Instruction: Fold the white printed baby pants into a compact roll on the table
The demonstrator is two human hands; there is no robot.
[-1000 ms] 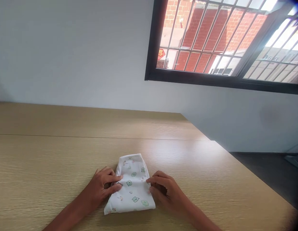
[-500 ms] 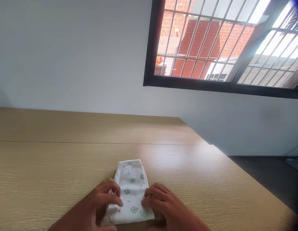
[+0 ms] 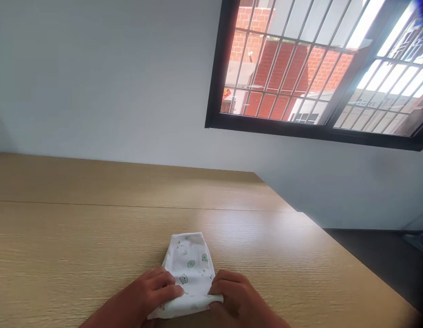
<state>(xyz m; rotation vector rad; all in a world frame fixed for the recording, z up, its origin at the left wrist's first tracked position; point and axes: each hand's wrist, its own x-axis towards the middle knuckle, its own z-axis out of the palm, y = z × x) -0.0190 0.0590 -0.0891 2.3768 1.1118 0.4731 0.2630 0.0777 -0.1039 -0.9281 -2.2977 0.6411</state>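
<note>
A folded white cloth [image 3: 193,265] with small green animal-face prints lies on the wooden table in front of me, narrower at its far end. Its near edge is turned up into a fold. My left hand [image 3: 156,291] grips the near left part, fingers bent on top and the index finger pressing by the fold. At the near right corner, my right hand [image 3: 234,294] pinches the end of the fold between thumb and fingers. The underside of the cloth is hidden.
The light wooden table [image 3: 78,237] has a seam across it and ends in a slanting edge on the right. Beyond stand a pale wall [image 3: 105,82] and a dark-framed barred window [image 3: 283,123]. Dark floor [image 3: 365,246] shows at the right.
The near edge of the cloth, flat before, is now turned up into a fold. My right hand has closed on its corner, and my left fingers have pressed in. The view has tilted slightly.
</note>
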